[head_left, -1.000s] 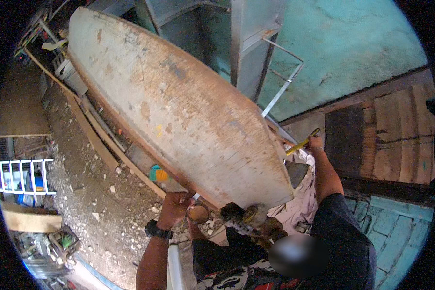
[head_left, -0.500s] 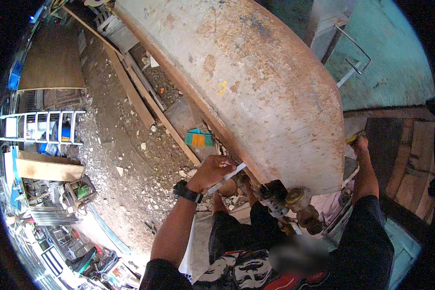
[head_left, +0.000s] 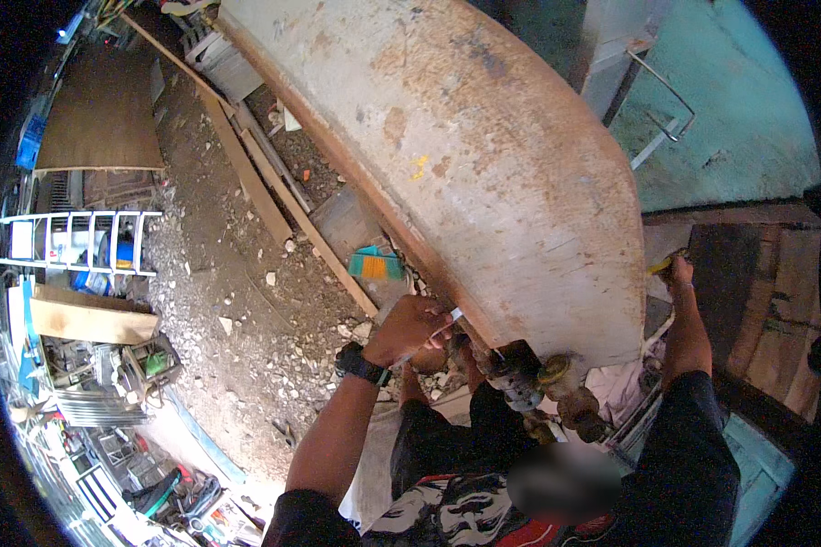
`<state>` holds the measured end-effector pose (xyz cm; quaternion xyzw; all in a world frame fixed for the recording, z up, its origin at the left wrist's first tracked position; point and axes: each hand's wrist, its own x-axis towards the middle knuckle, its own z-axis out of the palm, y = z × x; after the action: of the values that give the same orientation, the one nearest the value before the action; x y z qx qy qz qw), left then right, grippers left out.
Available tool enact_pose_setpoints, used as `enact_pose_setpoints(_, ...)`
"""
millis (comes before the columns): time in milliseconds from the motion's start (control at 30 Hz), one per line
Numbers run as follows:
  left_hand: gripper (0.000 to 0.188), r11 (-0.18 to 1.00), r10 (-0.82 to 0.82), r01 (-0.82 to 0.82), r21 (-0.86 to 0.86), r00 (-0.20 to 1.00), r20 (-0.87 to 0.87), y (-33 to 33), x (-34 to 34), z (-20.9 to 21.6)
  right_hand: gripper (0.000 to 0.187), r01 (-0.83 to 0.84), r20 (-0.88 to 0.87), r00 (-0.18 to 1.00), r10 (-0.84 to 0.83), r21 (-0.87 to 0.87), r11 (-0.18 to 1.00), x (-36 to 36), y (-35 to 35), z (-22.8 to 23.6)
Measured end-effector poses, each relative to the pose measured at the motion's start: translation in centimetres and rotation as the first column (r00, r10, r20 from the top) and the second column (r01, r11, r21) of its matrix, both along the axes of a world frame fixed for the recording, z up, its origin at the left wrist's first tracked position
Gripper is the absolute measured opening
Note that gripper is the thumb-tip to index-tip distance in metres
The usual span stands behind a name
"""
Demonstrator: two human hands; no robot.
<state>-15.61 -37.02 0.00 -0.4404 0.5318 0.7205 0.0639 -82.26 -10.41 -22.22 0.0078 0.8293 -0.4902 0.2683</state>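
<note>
A large worn metal-looking slab (head_left: 511, 191), pale with brown rust-like stains, spreads across the middle. My left hand (head_left: 412, 330), wearing a dark wristwatch, is closed on a thin pale flat strip (head_left: 456, 314) at the slab's near left edge. One end of the strip reaches that edge; the rest slants back toward my wrist. My right hand (head_left: 679, 272) is beyond the slab's right edge, closed on a small yellow thing (head_left: 659, 266) that is mostly hidden. Rusty round fittings (head_left: 570, 397) sit at the slab's near corner, in front of my body.
A green and orange broom head (head_left: 376, 263) lies left of the slab, near long wooden boards (head_left: 310, 232). Stony dirt ground (head_left: 219, 273) stretches left, toward a white ladder (head_left: 73, 242). Tools and scrap crowd the lower left. A turquoise panel (head_left: 730, 118) is at the right.
My left hand has shifted slightly right, and the strip has turned from its broad face to a thinner profile. My right hand stays in nearly the same place.
</note>
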Motion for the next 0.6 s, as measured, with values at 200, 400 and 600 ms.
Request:
enact_pose_setpoints(200,0.023,0.998,0.049,-0.048,0.034,0.998,-0.031,0.2,0.1,-1.0,0.03,0.037,-0.152,0.987,-0.045,-0.053,0.998,-2.0,0.6,-0.8)
enact_pose_setpoints(400,0.021,0.995,0.089,-0.09,0.036,0.995,0.037,0.1,-1.0,0.2,0.04,0.046,-0.119,0.992,-0.032,0.12,0.992,-0.4,0.4,-0.7)
enact_pose_setpoints(600,0.019,0.984,0.175,-0.177,0.007,0.976,0.132,1.3,-1.3,0.7,0.039,0.089,0.142,0.986,-0.089,0.009,0.996,2.6,-3.1,-2.4)
